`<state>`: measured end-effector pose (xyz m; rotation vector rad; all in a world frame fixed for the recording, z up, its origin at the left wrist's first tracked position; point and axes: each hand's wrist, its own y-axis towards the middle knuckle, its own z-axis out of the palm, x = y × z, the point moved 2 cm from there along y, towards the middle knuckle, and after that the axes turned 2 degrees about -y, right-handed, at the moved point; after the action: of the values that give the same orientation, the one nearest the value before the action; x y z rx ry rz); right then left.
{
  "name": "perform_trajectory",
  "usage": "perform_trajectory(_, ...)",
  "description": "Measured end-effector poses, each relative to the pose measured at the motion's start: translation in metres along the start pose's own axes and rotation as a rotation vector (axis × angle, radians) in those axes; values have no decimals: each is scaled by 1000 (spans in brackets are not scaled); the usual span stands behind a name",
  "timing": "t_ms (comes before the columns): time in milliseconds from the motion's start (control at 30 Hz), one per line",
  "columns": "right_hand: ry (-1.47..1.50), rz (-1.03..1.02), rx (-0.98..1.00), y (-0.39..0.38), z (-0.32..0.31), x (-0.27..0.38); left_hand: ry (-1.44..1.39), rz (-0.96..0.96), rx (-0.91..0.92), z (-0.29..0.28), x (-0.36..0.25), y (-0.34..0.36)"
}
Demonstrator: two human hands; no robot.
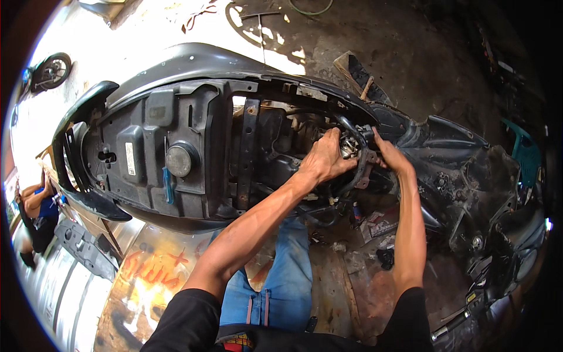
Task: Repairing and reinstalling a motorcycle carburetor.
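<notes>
A dark scooter body with its seat off lies across the view, its engine bay [278, 132] open in the middle. Inside the bay's right end, my left hand [324, 157] is closed round a small silvery metal engine part [350, 145]. Just right of it, my right hand [392, 154] reaches in beside a curved black frame tube [365, 158]. Its fingers are bent in near the same part, next to a small black piece [368, 131]; their tips are partly hidden, and what they grip does not show.
A blue-handled screwdriver [168, 185] rests on the under-seat panel beside a round black cap [180, 158]. A metal crossbar [249, 152] spans the bay. At the far left a person [44, 205] sits near a grey plastic panel [87, 247]. Loose black trim [365, 76] lies beyond the scooter.
</notes>
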<state>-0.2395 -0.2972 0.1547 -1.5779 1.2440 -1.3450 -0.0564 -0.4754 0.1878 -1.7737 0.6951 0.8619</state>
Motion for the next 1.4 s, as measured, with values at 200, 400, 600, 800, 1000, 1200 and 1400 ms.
perform_trajectory(200, 330, -35, -170, -22, 46, -57, 50, 142, 132, 6, 8, -4)
perform_trajectory(400, 388, -115, -4, -21, 39, -51, 110, 170, 160, 7, 8, -2)
perform_trajectory(600, 354, -31, -52, -21, 34, -43, 250, -9, 227, -8, 19, -7)
perform_trajectory(800, 541, -25, -138, -24, 55, -58, 240, -59, 267, 0, 20, -7)
perform_trajectory(1000, 485, 31, 17, -15, 34, -42, 231, 109, 230, 3, 30, 2)
perform_trajectory(1200, 217, 27, 37, -7, 7, -9, 175, 23, 262, 13, 46, 7)
perform_trajectory(1400, 12, 96, 94, 7, -9, 22, -28, -45, 362, 14, 58, 17)
